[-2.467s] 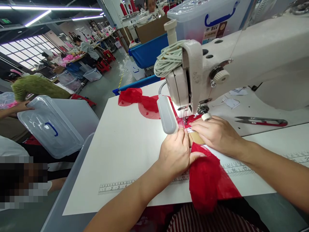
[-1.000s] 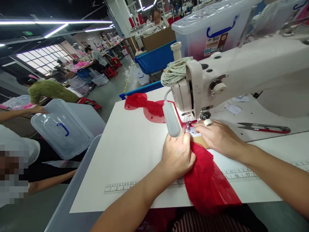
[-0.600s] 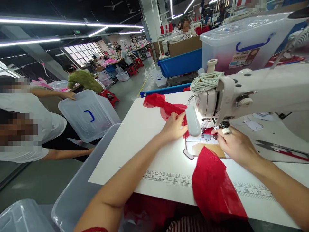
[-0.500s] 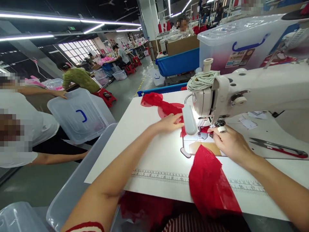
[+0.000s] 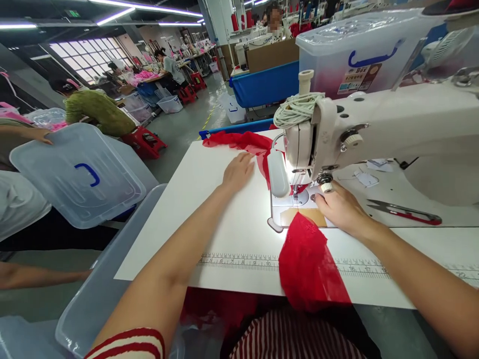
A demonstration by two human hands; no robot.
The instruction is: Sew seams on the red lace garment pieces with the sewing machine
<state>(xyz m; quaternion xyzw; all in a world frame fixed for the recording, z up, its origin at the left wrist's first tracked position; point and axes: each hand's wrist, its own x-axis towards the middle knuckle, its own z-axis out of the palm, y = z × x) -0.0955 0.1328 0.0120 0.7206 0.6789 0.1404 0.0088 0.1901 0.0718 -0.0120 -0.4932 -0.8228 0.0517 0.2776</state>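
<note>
Bright ceiling strip lights (image 5: 112, 15) and windows (image 5: 80, 55) light the hall; below them a sewing machine (image 5: 374, 124) lamp glares; edges bend.

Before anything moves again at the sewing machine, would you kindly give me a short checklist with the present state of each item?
1. Left hand flat on the table, beside the red fabric behind the needle: ok.
2. Right hand resting on the machine bed by the presser foot: ok.
3. Fingers outside the needle's path: cannot tell.
4. Front red piece lying flat: not ok, it hangs over the table edge.
5. Snips lying apart from both hands: ok.
6. Presser foot lowered: cannot tell.
</note>
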